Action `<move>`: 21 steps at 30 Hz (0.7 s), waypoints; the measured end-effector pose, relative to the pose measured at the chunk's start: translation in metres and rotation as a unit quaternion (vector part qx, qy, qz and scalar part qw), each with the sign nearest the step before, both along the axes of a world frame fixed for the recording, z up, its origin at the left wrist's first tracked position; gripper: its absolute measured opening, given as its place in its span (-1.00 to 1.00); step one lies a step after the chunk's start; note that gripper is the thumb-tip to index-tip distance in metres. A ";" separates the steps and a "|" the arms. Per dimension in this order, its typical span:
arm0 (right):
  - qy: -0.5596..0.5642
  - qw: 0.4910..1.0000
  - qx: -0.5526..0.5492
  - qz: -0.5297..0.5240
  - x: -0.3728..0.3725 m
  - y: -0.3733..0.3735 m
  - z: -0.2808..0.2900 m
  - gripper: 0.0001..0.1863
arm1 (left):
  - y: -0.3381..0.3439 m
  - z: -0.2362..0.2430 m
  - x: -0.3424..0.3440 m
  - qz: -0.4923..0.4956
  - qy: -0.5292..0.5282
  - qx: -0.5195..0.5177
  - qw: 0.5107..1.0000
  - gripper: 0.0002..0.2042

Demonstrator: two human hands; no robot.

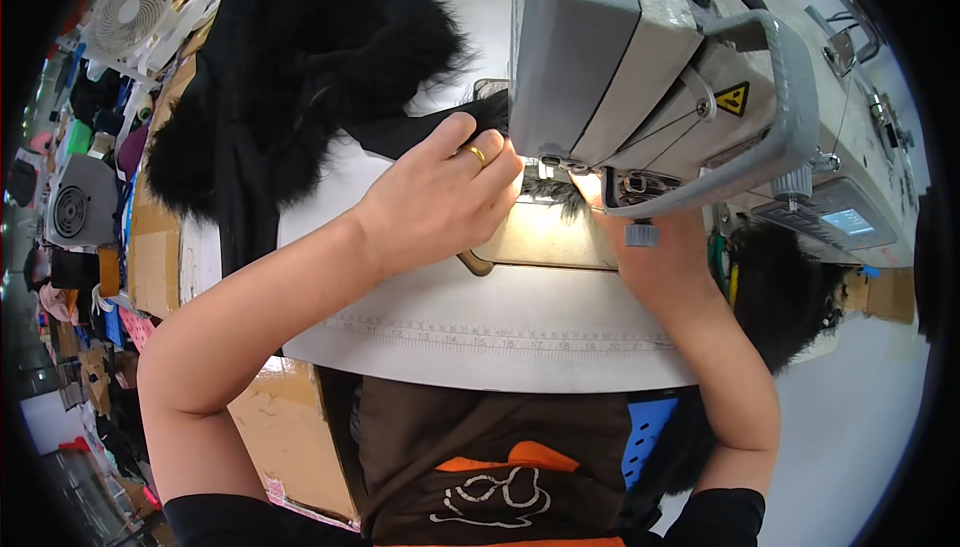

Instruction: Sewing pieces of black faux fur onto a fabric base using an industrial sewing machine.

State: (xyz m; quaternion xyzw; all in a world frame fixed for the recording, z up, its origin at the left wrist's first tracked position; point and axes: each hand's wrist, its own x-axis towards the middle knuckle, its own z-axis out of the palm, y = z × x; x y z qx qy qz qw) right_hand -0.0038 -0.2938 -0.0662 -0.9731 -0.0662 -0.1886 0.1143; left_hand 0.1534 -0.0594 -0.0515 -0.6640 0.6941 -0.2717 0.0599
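Note:
A grey sewing machine [575, 57] stands over the white table, its lamp lighting the metal plate [550, 237] under the needle area. My left hand [445, 187] is closed on the edge of a black fabric piece with fur trim [400, 134], left of the machine head. A gold ring is on one of its fingers. On the other side, my right hand [655, 247] reaches beneath the machine head, beside a strip of black fur [550, 189] that lies at the needle. The machine hides most of its fingers.
More black furry fabric [330, 57] is heaped at the far left of the table [440, 357], which has a printed ruler along its front. Another black fur piece [785, 297] hangs at the right. Cardboard [158, 237], a white fan [130, 12] and mixed goods crowd the left side.

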 end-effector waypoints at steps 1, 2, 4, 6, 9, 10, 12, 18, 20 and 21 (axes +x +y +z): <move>0.004 1.000 -0.020 -0.005 0.000 0.001 -0.001 -0.89 | 0.000 0.000 0.000 -0.003 0.003 -0.012 1.000 -0.88; 0.008 0.999 -0.039 -0.010 0.000 0.001 -0.001 -0.89 | 0.000 0.001 -0.001 -0.002 0.004 -0.013 1.000 -0.88; 0.055 0.998 0.002 -0.022 0.002 0.001 0.001 -0.89 | 0.000 0.003 0.000 0.002 0.018 0.005 1.000 -0.93; 0.100 0.994 0.042 -0.035 0.004 0.001 0.001 -0.88 | 0.000 -0.002 0.001 0.004 0.031 -0.001 1.000 -0.96; -0.008 0.999 0.031 0.001 0.006 0.001 -0.002 -0.85 | 0.000 -0.008 0.001 0.011 0.063 -0.001 0.998 -0.94; -0.006 0.999 0.034 -0.003 0.007 0.002 -0.001 -0.81 | 0.000 -0.007 0.001 0.019 0.079 0.006 0.997 -0.92; -0.006 0.999 0.036 -0.006 0.005 0.003 0.000 -0.78 | 0.001 -0.008 0.000 0.025 0.084 0.004 0.996 -0.93; -0.049 0.999 0.021 -0.001 0.008 0.003 0.000 -0.73 | -0.001 -0.009 0.000 0.035 0.087 0.006 0.996 -0.94; -0.042 0.999 -0.006 -0.002 0.009 0.004 0.001 -0.67 | 0.000 -0.007 0.000 0.046 0.088 0.019 0.995 -0.95; -0.043 0.999 -0.007 0.000 0.010 0.003 0.000 -0.67 | 0.000 -0.006 0.001 0.045 0.096 0.009 0.994 -0.95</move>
